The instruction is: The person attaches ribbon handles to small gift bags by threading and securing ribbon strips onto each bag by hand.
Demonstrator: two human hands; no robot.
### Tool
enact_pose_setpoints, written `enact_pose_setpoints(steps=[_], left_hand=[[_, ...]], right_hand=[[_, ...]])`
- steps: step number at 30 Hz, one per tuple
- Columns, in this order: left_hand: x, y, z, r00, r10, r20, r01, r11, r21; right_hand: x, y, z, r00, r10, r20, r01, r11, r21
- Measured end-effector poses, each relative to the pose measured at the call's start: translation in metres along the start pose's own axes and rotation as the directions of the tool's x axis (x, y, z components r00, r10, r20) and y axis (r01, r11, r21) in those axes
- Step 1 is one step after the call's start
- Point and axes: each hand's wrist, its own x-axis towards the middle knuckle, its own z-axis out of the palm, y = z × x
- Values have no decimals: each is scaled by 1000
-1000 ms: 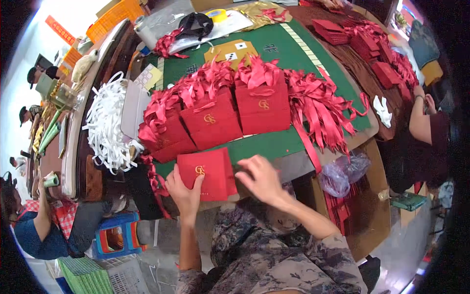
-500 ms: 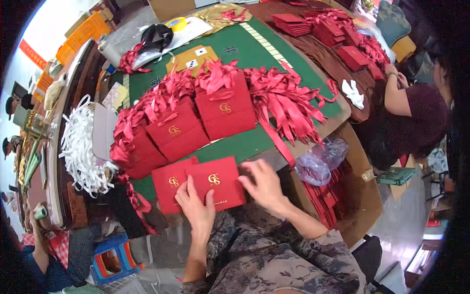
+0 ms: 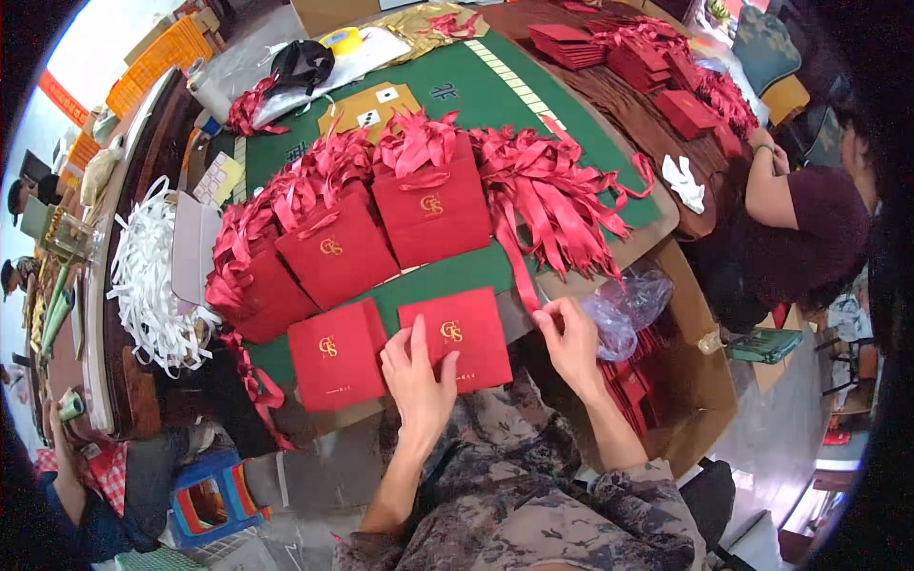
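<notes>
A flat red gift bag (image 3: 481, 328) with a gold emblem lies at the near table edge. My left hand (image 3: 419, 385) rests on its left side, fingers stretched out and thumb apart. Just left of it lies a second red bag (image 3: 333, 357). To the right, my right hand (image 3: 571, 347) pinches the lower end of a loose red ribbon (image 3: 519, 271). That ribbon hangs from a heap of red ribbons (image 3: 552, 195). Behind the two flat bags stand several finished-looking red bags (image 3: 433, 214) with ribbon handles bunched on top.
A box of white ribbon strips (image 3: 157, 285) is at the left. An open carton (image 3: 700, 381) with red bags and clear plastic stands right of my lap. At the far right a co-worker's arm (image 3: 771, 195) reaches toward more red bags (image 3: 685, 109). A blue stool (image 3: 214, 504) stands lower left.
The front bag has moved right, away from the bag it overlapped, and my left hand with it. My right hand has left the bag's edge and taken hold of a ribbon end.
</notes>
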Motion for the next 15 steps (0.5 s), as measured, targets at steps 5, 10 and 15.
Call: enact_pose_setpoints(steps=[5,10,15], left_hand=[[10,15,1,998,45,53,-36,984,-172],[28,27,17,979,124,161,-71,951,-300],[37,30,40,962,130,240,-28,922,-387]], right_hand=[[33,-9,1,986,105,128,-147,912,383],[67,-21,0,944,121,306,-284,767,575],[78,-33,10,907,103,408,-382,608,696]])
